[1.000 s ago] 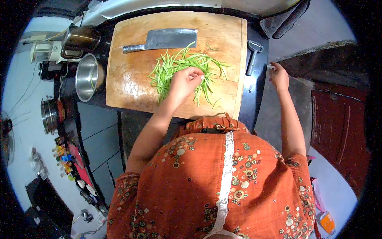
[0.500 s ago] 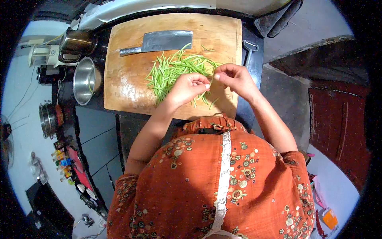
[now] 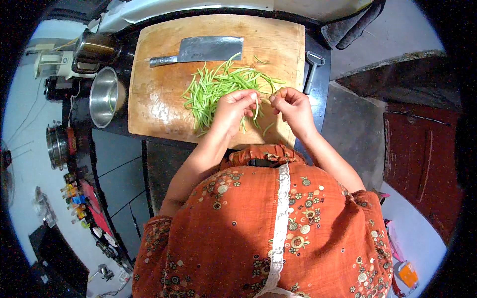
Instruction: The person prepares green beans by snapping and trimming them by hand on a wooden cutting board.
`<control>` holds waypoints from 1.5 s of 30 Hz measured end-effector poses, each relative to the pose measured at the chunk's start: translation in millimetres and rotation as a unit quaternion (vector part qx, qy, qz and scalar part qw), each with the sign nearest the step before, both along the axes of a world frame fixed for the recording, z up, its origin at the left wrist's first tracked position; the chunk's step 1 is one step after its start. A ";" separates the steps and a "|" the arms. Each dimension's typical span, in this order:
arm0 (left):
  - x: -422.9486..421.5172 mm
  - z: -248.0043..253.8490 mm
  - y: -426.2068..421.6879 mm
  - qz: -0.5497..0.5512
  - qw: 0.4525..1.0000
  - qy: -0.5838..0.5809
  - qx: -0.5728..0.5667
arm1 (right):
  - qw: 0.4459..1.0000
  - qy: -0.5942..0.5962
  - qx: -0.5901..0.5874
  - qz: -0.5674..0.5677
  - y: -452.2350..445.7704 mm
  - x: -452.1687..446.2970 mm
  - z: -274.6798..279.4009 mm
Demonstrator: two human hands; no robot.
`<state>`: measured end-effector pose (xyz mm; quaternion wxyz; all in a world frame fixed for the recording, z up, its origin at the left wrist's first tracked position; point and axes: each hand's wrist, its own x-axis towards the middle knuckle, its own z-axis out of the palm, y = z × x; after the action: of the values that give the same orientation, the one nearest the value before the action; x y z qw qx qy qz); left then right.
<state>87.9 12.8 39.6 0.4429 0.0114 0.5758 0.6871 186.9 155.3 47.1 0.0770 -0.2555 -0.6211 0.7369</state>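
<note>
A loose heap of thin green stalks [image 3: 213, 92] lies on the wooden chopping board [image 3: 156, 102]. At the near side of the heap, my left hand [image 3: 237, 110] is closed in a pinch, with a short green stalk [image 3: 256, 110] hanging from its fingers. My right hand [image 3: 294, 109] sits just to the right, thumb and forefinger pressed together. A thin green strand shows at its fingertips, partly hidden by them. The two hands are a small gap apart. Beyond the heap rests a broad cleaver [image 3: 211, 48], its handle pointing left.
Left of the board stands a steel bowl [image 3: 94, 102] with a green piece inside. Behind it are a dark metal pot [image 3: 97, 47] and a white appliance [image 3: 44, 64]. A peeler [image 3: 314, 69] lies on the dark counter at the right, near a grey cloth [image 3: 355, 27].
My hands have drawn slightly apart, and both have turned so the fingers point more upward. A green stalk now hangs from my left fingers. The view has shifted a little.
</note>
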 end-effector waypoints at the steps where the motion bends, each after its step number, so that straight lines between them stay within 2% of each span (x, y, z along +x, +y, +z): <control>1: -1.1 -0.9 -1.2 0.005 1.000 0.000 0.007 | 1.000 -0.010 -0.021 -0.007 0.7 0.9 6.5; 7: -26.1 -10.8 -21.1 0.040 0.998 0.045 0.016 | 0.992 -0.046 -0.112 -0.015 19.1 9.1 3.3; 11: -42.2 -21.1 -30.7 0.024 0.974 0.186 -0.129 | 0.973 -0.055 -0.222 -0.017 28.2 12.3 0.4; 14: -36.4 -24.9 -33.4 -0.067 0.908 0.369 -0.189 | 0.951 -0.065 -0.302 0.007 29.0 12.5 0.9; 17: -20.1 -5.7 -20.5 -0.048 0.853 0.488 -0.180 | 0.920 -0.105 -0.376 0.038 26.5 10.6 7.7; 20: -1.5 20.2 -4.8 -0.070 0.896 0.433 -0.069 | 0.875 -0.116 -0.464 0.071 23.2 9.6 1.8; 24: 11.6 23.5 4.6 -0.068 0.907 0.416 0.006 | 0.817 -0.103 -0.558 0.100 14.6 7.6 0.2; 25: 12.0 20.1 4.9 -0.057 0.902 0.427 0.017 | 0.820 -0.087 -0.556 0.108 13.7 7.9 0.7; 28: 14.0 18.9 2.2 -0.041 0.887 0.460 0.018 | 0.881 -0.117 -0.446 0.109 12.1 7.8 8.4; 31: 15.7 25.3 -0.4 -0.047 0.891 0.450 -0.035 | 0.958 -0.117 -0.246 0.085 11.1 8.8 10.9; 34: 15.2 31.1 -1.2 -0.077 0.847 0.518 -0.092 | 0.990 -0.058 -0.109 0.061 11.2 8.3 17.1; 37: 14.2 25.0 -2.2 -0.082 0.768 0.626 -0.105 | 0.993 -0.015 0.003 0.115 9.6 6.8 21.0; 40: 16.1 29.2 0.0 -0.091 0.770 0.621 -0.117 | 0.987 -0.009 0.100 0.125 7.9 8.1 13.4; 42: 17.7 29.1 1.1 -0.093 0.800 0.577 -0.135 | 0.983 -0.001 0.147 0.113 5.5 9.5 5.2; 45: 17.3 28.2 1.1 -0.098 0.859 0.481 -0.144 | 0.988 -0.009 0.115 0.100 4.0 10.7 1.9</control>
<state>105.2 13.9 67.7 0.1729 0.3325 0.8059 0.4584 197.6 159.3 49.0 0.0261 -0.1881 -0.7250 0.6620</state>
